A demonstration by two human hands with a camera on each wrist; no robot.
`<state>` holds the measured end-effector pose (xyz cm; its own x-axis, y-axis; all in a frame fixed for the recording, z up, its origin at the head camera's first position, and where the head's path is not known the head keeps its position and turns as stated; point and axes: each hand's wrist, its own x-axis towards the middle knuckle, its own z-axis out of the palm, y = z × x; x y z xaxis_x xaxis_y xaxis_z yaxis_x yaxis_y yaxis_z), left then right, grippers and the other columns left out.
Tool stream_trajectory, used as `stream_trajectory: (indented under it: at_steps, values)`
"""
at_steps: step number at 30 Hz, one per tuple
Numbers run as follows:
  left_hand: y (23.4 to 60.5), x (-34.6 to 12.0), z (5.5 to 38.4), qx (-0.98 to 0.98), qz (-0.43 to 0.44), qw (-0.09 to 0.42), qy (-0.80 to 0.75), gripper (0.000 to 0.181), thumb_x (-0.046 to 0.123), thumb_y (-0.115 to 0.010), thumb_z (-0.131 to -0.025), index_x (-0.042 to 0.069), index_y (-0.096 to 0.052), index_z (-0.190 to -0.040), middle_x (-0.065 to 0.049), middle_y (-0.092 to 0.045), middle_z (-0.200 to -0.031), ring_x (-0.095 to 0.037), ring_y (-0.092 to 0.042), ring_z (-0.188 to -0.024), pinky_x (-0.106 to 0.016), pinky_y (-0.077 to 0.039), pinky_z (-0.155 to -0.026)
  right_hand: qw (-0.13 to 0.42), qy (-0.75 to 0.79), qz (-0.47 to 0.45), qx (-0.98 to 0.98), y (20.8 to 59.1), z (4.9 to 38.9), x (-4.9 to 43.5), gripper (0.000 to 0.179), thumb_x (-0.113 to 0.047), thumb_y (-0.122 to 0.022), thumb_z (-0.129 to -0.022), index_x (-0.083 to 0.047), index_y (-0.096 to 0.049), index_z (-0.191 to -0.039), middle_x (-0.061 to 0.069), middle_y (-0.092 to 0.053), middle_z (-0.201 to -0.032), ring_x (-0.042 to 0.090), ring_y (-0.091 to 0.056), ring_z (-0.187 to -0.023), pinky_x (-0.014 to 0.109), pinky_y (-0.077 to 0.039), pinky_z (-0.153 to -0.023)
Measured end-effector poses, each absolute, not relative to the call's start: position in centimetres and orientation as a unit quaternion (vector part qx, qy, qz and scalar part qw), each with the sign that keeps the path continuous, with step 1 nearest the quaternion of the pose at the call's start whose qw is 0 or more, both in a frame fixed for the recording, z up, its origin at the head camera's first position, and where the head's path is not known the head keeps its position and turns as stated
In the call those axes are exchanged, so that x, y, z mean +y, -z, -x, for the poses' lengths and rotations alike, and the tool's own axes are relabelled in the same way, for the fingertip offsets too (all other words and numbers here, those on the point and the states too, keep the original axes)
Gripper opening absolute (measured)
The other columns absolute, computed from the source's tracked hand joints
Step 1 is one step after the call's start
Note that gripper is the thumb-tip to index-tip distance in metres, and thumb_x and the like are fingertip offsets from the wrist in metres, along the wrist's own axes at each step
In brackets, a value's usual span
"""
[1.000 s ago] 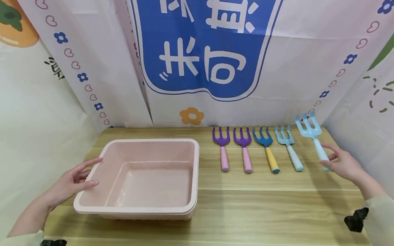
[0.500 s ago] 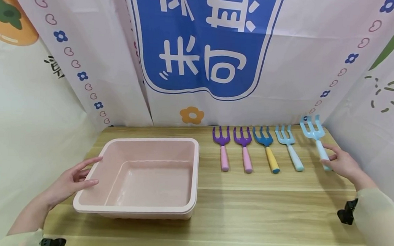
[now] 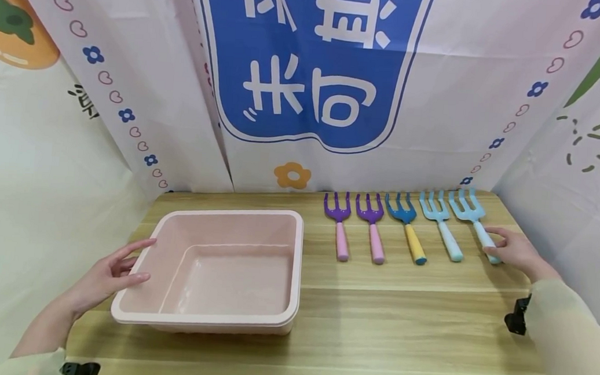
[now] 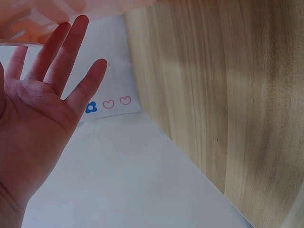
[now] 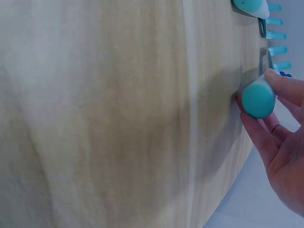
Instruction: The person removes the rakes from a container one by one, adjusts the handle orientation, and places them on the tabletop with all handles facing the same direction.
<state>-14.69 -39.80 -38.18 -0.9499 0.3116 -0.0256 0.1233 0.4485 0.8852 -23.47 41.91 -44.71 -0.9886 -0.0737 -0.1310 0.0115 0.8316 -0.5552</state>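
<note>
At the right end of a row of hand forks, my right hand point(image 3: 516, 249) pinches the handle of a light blue hand fork point(image 3: 469, 211) between thumb and fingers. In the right wrist view, the turquoise butt of that handle point(image 5: 259, 100) shows between the fingertips. The fork looks to be at the tabletop; whether it touches cannot be told. My left hand point(image 3: 100, 281) rests at the left rim of a pink plastic basin point(image 3: 296, 268), its fingers nearly straight. In the left wrist view, the left fingers point(image 4: 71, 52) reach up to the basin's outer side.
Left of the held fork lie another light blue fork point(image 3: 449, 241), a blue fork with a yellow handle point(image 3: 413, 245), and two purple forks with pink handles, the left one point(image 3: 342, 241) nearest the basin. A wooden table point(image 3: 404, 334) bears everything; printed cloth point(image 3: 452, 105) hangs behind.
My right hand has lowered the light blue fork toward the tabletop, ending beside the other light blue one. My left hand and the basin have barely moved.
</note>
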Motion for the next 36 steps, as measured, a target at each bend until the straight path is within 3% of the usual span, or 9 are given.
stream_trajectory:
  at_steps: [7,15,23,30,36]
  values:
    - [38.0,-39.8,14.4,0.855,-0.116,0.089,-0.498,0.066,0.004,-0.063,-0.094,0.017,-0.033,-0.152,0.018,-0.062,-0.115,-0.005,-0.063,-0.099,-0.034,-0.057,-0.073,0.084,0.275,0.01,0.958,44.7,23.8,41.7,0.061,-0.018,-0.062,-0.093,0.013,-0.034,-0.137,0.042,-0.055,-0.107,0.049,-0.057,-0.093,0.052,-0.049,-0.074]
    - [37.9,-40.0,14.2,0.857,-0.115,0.087,-0.495,0.066,0.004,-0.063,-0.094,0.017,-0.033,-0.152,0.017,-0.062,-0.115,-0.004,-0.062,-0.099,-0.033,-0.057,-0.073,0.065,0.263,0.007,0.962,45.3,23.6,41.3,0.059,-0.019,-0.06,-0.095,0.013,-0.034,-0.138,0.037,-0.06,-0.109,0.052,-0.055,-0.1,0.06,-0.043,-0.084]
    - [38.1,-40.1,14.0,0.856,-0.122,0.086,-0.495,0.066,0.003,-0.062,-0.094,0.017,-0.033,-0.152,0.019,-0.063,-0.115,-0.004,-0.062,-0.099,-0.033,-0.057,-0.072,0.044,0.266,0.007,0.963,45.8,23.5,41.0,0.053,-0.016,-0.057,-0.096,0.015,-0.036,-0.135,0.037,-0.057,-0.108,0.045,-0.057,-0.093,0.055,-0.043,-0.079]
    - [37.9,-39.9,14.0,0.85,-0.112,0.094,-0.507,0.066,0.003,-0.061,-0.095,0.018,-0.032,-0.152,0.019,-0.063,-0.115,-0.008,-0.064,-0.098,-0.036,-0.057,-0.072,0.029,0.266,0.007,0.964,45.8,23.1,40.8,0.052,-0.019,-0.054,-0.098,0.014,-0.037,-0.134,0.039,-0.055,-0.115,0.052,-0.054,-0.101,0.059,-0.041,-0.084]
    - [37.9,-39.7,14.3,0.86,-0.116,0.087,-0.489,0.066,0.005,-0.063,-0.095,0.016,-0.033,-0.152,0.016,-0.062,-0.117,-0.004,-0.062,-0.099,-0.033,-0.057,-0.073,0.033,0.274,0.001,0.961,45.1,22.6,41.0,0.06,-0.027,-0.048,-0.102,0.018,-0.03,-0.138,0.043,-0.047,-0.123,0.056,-0.047,-0.11,0.063,-0.038,-0.091]
